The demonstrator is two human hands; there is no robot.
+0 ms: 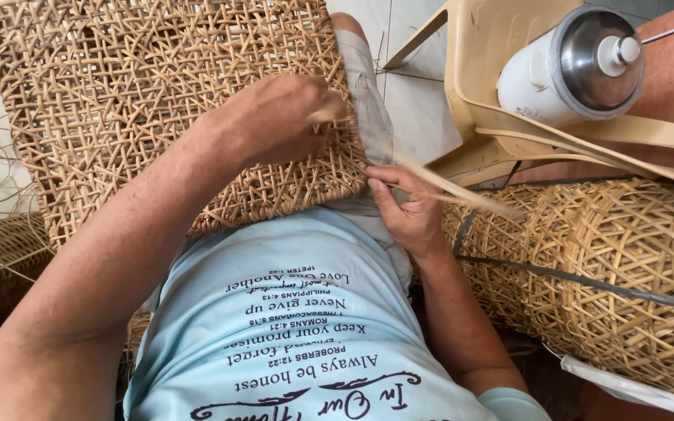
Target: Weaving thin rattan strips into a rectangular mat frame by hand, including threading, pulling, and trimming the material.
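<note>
Resting on the person's lap, the woven rattan panel lies flat. Left hand presses on the panel's right edge, fingers curled around a strand there. Right hand, just beside that edge, pinches a flat rattan strip. Stacked woven baskets sit at right, beneath a beige plastic chair.

Left hand presses on woven rattan panel; right hand pinches rattan strip, which points toward 4 o'clock.
</note>
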